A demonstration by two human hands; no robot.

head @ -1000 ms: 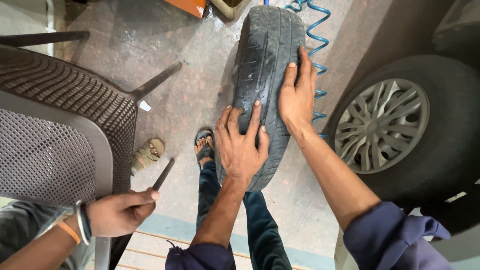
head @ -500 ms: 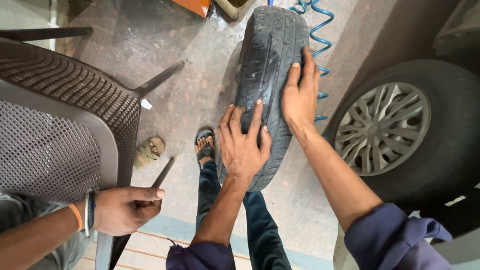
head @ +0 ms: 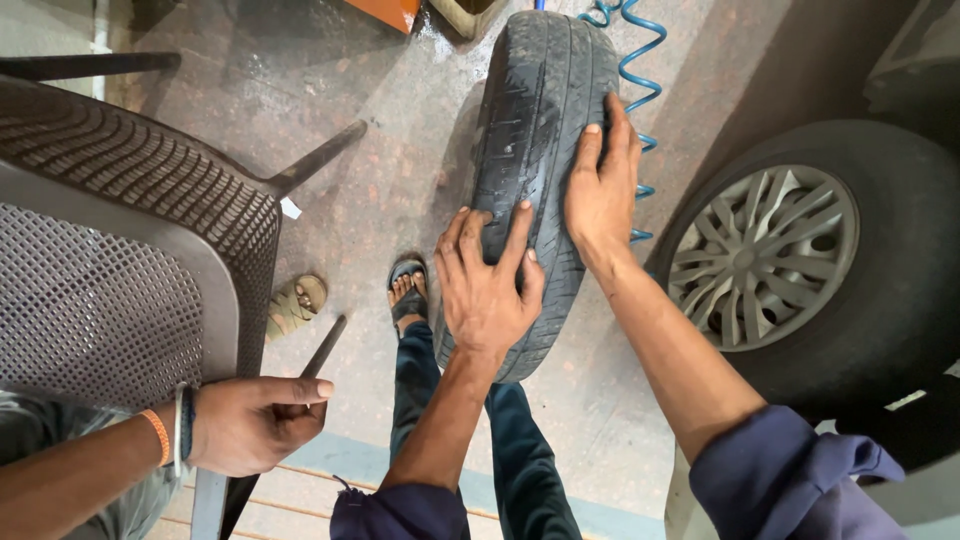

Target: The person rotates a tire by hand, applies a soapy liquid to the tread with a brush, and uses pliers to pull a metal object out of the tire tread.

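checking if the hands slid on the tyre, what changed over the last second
Almost nothing. The left hand and right hand lie flat on the tread of the upright tyre, as before. The other person's hand at lower left, gripping a dark rod, shifted slightly; part of that may be camera movement. The mesh chair, blue coiled hose and car wheel kept their places.

Worn black rubber tyre (head: 540,150) | upright on its tread on the stained concrete floor, tread face toward the camera | shallow, scuffed ribs with grey dust streaks | left hand (head: 487,290) flat on lower tread, fingers spread | right hand (head: 600,190) flat on right shoulder of tread
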